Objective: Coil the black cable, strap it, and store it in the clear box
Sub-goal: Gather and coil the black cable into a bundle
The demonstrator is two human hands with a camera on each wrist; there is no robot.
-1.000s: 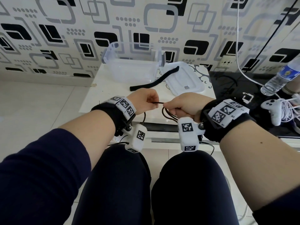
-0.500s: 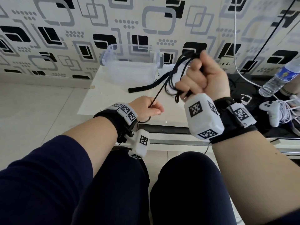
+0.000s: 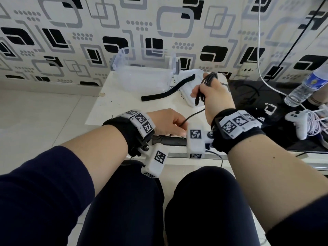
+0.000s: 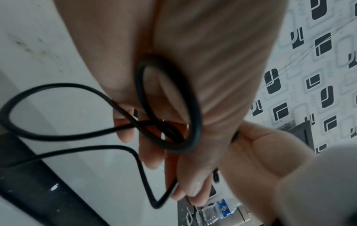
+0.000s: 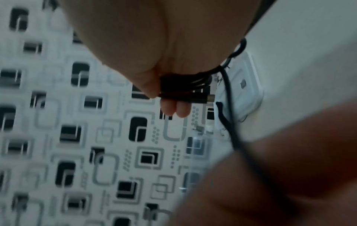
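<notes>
My right hand is raised over the white table and grips several loops of the black cable; a plug end hangs below its fingers. One strand runs down to my left hand, which pinches the cable near the table's front edge, loose loops hanging under the palm. The black strap lies flat on the table between the clear box and its lid. The box stands open at the back, against the wall.
To the right, a dark glossy surface carries a water bottle, a white game controller with bundled white cord, and a white cable hanging down the patterned wall. My knees are below the table's front edge.
The right hand has dropped from its high lift and moved right with the coiled loops. The left hand stays near the table edge, still pinching the cable strand.
</notes>
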